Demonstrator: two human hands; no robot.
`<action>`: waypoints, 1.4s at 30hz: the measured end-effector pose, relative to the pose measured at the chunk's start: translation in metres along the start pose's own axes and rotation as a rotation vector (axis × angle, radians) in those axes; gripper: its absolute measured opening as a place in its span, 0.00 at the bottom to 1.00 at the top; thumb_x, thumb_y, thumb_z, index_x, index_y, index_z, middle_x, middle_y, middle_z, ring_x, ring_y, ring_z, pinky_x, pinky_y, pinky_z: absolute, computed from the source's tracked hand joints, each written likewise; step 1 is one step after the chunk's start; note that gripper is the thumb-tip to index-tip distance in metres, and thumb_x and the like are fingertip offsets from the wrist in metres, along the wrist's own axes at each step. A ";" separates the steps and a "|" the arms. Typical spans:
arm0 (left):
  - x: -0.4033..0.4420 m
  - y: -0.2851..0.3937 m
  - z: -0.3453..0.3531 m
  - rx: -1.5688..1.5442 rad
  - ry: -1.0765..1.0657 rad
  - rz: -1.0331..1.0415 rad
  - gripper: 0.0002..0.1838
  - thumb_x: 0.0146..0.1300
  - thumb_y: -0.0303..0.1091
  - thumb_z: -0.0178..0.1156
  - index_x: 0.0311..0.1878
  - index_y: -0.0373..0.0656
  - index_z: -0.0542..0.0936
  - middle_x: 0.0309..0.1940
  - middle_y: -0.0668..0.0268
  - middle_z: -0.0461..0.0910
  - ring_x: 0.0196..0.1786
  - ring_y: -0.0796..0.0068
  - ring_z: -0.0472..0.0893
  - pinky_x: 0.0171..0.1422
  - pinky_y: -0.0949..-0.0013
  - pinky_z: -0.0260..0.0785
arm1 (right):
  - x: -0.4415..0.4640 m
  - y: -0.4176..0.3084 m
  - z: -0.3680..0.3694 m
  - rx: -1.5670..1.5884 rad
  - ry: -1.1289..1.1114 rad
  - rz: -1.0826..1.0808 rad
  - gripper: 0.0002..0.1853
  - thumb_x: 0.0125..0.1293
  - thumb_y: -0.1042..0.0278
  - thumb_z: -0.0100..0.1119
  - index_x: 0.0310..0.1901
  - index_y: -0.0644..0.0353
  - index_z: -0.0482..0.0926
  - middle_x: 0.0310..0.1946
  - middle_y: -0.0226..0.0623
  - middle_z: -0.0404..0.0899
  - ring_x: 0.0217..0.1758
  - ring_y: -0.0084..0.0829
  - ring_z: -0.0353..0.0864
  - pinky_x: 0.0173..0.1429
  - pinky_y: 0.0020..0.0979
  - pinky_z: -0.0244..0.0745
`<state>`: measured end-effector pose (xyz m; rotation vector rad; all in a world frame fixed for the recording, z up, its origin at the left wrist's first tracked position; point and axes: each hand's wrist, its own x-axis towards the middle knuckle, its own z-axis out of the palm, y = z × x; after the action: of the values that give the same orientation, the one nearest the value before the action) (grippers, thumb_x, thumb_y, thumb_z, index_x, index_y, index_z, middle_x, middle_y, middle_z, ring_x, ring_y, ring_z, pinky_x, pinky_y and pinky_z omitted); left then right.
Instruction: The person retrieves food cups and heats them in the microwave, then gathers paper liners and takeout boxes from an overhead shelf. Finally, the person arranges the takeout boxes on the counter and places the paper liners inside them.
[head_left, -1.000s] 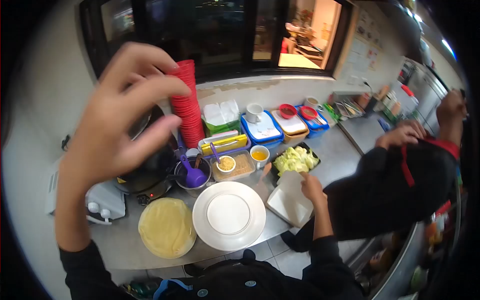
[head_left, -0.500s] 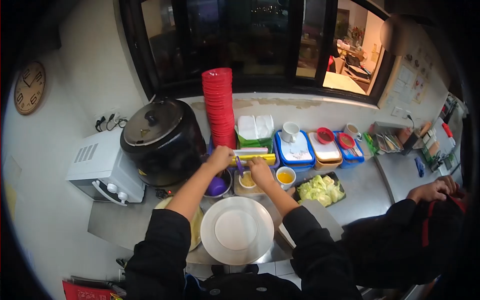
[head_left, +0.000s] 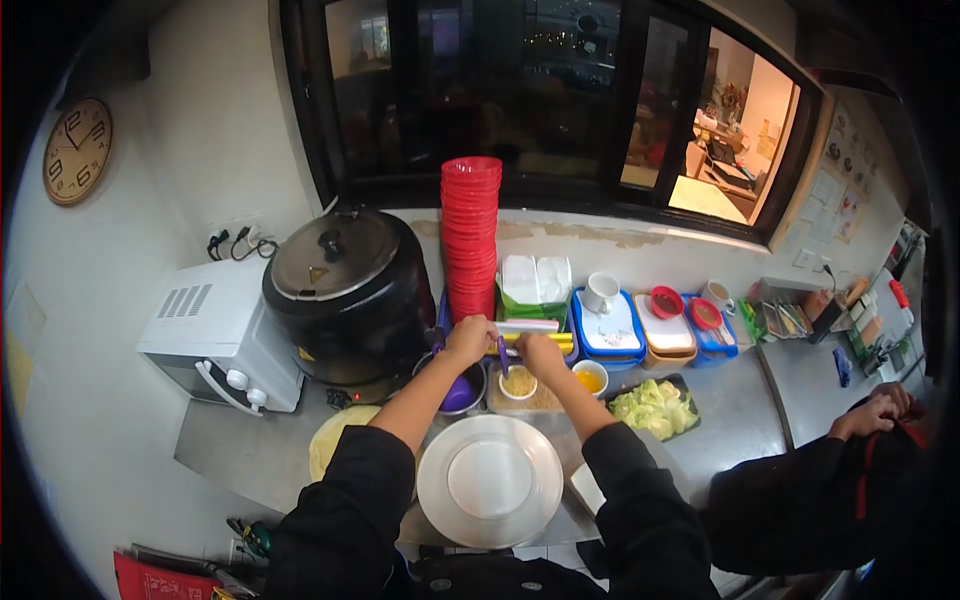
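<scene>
Both my hands reach over the counter to the purple basket behind the white plate [head_left: 490, 482]. My left hand [head_left: 472, 338] is closed at the left part of the yellow box [head_left: 553, 346]. Beside it, my right hand [head_left: 541, 352] is also closed, just above the small white cup of yellowish food [head_left: 518, 382]. A purple spoon [head_left: 503, 352] stands in that cup, between my hands. What my fingertips grip is too small to make out. A flat yellow round item [head_left: 338, 440] lies left of the plate, partly hidden by my left sleeve.
A black pot [head_left: 345, 300] and white microwave [head_left: 225, 335] stand left. Stacked red cups [head_left: 470, 240] rise behind my hands. Rightward are a mug of orange liquid [head_left: 590, 378], leafy greens [head_left: 655, 408], lidded tubs [head_left: 608, 325] and a co-worker's hands [head_left: 878, 412].
My left hand has come down from in front of the camera to the basket. My right hand has left the white container on the right and moved beside it. The view has tilted up.
</scene>
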<state>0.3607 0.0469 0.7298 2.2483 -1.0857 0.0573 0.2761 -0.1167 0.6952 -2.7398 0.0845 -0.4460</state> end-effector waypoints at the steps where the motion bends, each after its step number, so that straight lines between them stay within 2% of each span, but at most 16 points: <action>1: -0.002 0.001 0.000 -0.010 -0.013 -0.008 0.09 0.45 0.27 0.67 0.33 0.42 0.83 0.31 0.55 0.78 0.36 0.59 0.80 0.40 0.62 0.72 | 0.002 0.001 0.000 0.055 0.045 0.002 0.06 0.51 0.72 0.55 0.29 0.60 0.82 0.26 0.49 0.80 0.32 0.47 0.81 0.38 0.43 0.75; 5: -0.002 -0.001 0.010 0.016 -0.023 0.083 0.07 0.48 0.25 0.63 0.32 0.44 0.84 0.32 0.55 0.76 0.41 0.56 0.77 0.44 0.58 0.69 | 0.011 0.009 -0.002 0.020 0.100 -0.235 0.06 0.42 0.78 0.57 0.23 0.61 0.82 0.23 0.49 0.79 0.29 0.45 0.81 0.36 0.38 0.76; 11: 0.002 -0.008 0.021 0.118 -0.084 0.127 0.07 0.49 0.25 0.61 0.32 0.47 0.84 0.34 0.57 0.73 0.44 0.58 0.72 0.48 0.61 0.61 | 0.010 0.011 -0.074 0.531 0.059 0.074 0.05 0.50 0.84 0.57 0.28 0.67 0.81 0.23 0.34 0.80 0.28 0.22 0.78 0.36 0.24 0.73; 16: 0.005 -0.006 0.012 0.161 -0.138 0.141 0.13 0.53 0.26 0.57 0.40 0.52 0.85 0.36 0.55 0.72 0.43 0.56 0.72 0.49 0.60 0.65 | -0.017 -0.031 -0.174 1.175 0.329 0.174 0.05 0.65 0.66 0.55 0.37 0.58 0.75 0.33 0.26 0.76 0.39 0.21 0.73 0.46 0.28 0.69; 18: 0.016 -0.010 -0.003 -0.234 -0.051 -0.020 0.16 0.53 0.26 0.56 0.44 0.53 0.83 0.33 0.54 0.77 0.37 0.56 0.76 0.45 0.60 0.68 | -0.035 -0.041 -0.202 1.240 0.410 0.209 0.06 0.66 0.65 0.54 0.38 0.57 0.74 0.31 0.26 0.75 0.36 0.19 0.74 0.41 0.26 0.71; 19: 0.019 -0.004 -0.020 -0.137 0.110 0.052 0.15 0.60 0.33 0.57 0.50 0.44 0.80 0.37 0.54 0.81 0.40 0.61 0.80 0.45 0.63 0.71 | -0.045 -0.044 -0.210 1.256 0.456 0.223 0.05 0.67 0.66 0.53 0.39 0.57 0.73 0.31 0.26 0.75 0.36 0.19 0.74 0.41 0.25 0.72; 20: 0.018 0.017 -0.036 -0.388 0.094 0.018 0.17 0.62 0.38 0.56 0.51 0.41 0.78 0.38 0.56 0.81 0.42 0.64 0.80 0.46 0.64 0.71 | -0.054 -0.048 -0.214 1.253 0.466 0.222 0.05 0.67 0.66 0.53 0.39 0.57 0.73 0.31 0.26 0.75 0.36 0.19 0.74 0.41 0.25 0.72; 23: -0.013 0.104 -0.080 -1.016 -0.212 -0.291 0.25 0.67 0.48 0.51 0.54 0.35 0.74 0.40 0.63 0.81 0.43 0.70 0.79 0.48 0.68 0.72 | -0.079 -0.052 -0.211 1.335 0.510 0.284 0.05 0.67 0.66 0.53 0.40 0.56 0.73 0.32 0.26 0.75 0.35 0.19 0.74 0.40 0.25 0.72; 25: -0.033 0.122 -0.076 -1.112 -0.304 -0.232 0.22 0.64 0.44 0.57 0.53 0.37 0.76 0.39 0.65 0.80 0.42 0.74 0.78 0.47 0.71 0.72 | -0.093 -0.044 -0.200 1.460 0.508 0.233 0.05 0.67 0.67 0.53 0.40 0.57 0.72 0.33 0.26 0.75 0.36 0.20 0.74 0.40 0.25 0.72; 27: -0.042 0.121 -0.061 -1.173 -0.293 -0.193 0.20 0.60 0.42 0.62 0.48 0.36 0.78 0.37 0.66 0.80 0.39 0.79 0.78 0.44 0.75 0.72 | -0.110 -0.043 -0.193 1.467 0.491 0.263 0.08 0.65 0.67 0.55 0.43 0.58 0.73 0.34 0.26 0.75 0.36 0.19 0.74 0.41 0.25 0.72; 30: -0.051 0.120 -0.062 -1.106 -0.192 -0.296 0.14 0.57 0.38 0.65 0.40 0.37 0.81 0.30 0.68 0.79 0.32 0.83 0.77 0.37 0.78 0.72 | -0.128 -0.040 -0.171 0.698 0.856 0.366 0.15 0.60 0.68 0.62 0.48 0.61 0.74 0.35 0.26 0.77 0.37 0.17 0.75 0.39 0.21 0.70; 33: -0.068 0.140 -0.057 -0.918 -0.134 -0.314 0.10 0.55 0.33 0.66 0.35 0.36 0.80 0.27 0.69 0.78 0.27 0.85 0.76 0.31 0.80 0.70 | -0.150 -0.084 -0.170 0.628 0.654 0.338 0.10 0.59 0.72 0.62 0.41 0.63 0.76 0.32 0.28 0.78 0.34 0.17 0.75 0.38 0.20 0.69; 35: -0.085 0.156 -0.039 -1.139 -0.048 0.076 0.13 0.51 0.31 0.70 0.36 0.36 0.78 0.28 0.69 0.78 0.27 0.87 0.73 0.28 0.81 0.66 | -0.154 -0.111 -0.159 0.795 0.520 0.325 0.08 0.57 0.72 0.63 0.36 0.64 0.77 0.30 0.30 0.78 0.32 0.17 0.74 0.36 0.19 0.68; 36: -0.093 0.161 -0.039 -1.084 -0.091 0.099 0.19 0.46 0.26 0.71 0.41 0.37 0.75 0.26 0.73 0.75 0.26 0.89 0.70 0.28 0.81 0.62 | -0.157 -0.119 -0.156 0.955 0.383 0.306 0.06 0.55 0.73 0.64 0.32 0.65 0.78 0.28 0.31 0.78 0.29 0.18 0.74 0.34 0.18 0.68; 39: -0.117 0.173 -0.062 -0.903 -0.148 0.102 0.23 0.44 0.23 0.71 0.44 0.40 0.72 0.22 0.76 0.69 0.25 0.89 0.68 0.30 0.83 0.61 | -0.172 -0.115 -0.161 1.057 0.371 0.431 0.06 0.53 0.76 0.64 0.31 0.66 0.77 0.25 0.31 0.77 0.25 0.17 0.73 0.30 0.17 0.67; 42: -0.129 0.157 -0.065 -1.132 -0.116 0.172 0.21 0.45 0.21 0.69 0.42 0.43 0.71 0.24 0.76 0.65 0.28 0.89 0.65 0.32 0.82 0.60 | -0.186 -0.098 -0.157 0.856 0.583 0.380 0.05 0.51 0.80 0.62 0.28 0.64 0.75 0.23 0.29 0.76 0.23 0.16 0.73 0.28 0.18 0.68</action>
<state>0.1769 0.1000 0.8251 1.1470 -0.9903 -0.4980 0.0504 -0.0577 0.8144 -1.6520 0.4382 -0.8989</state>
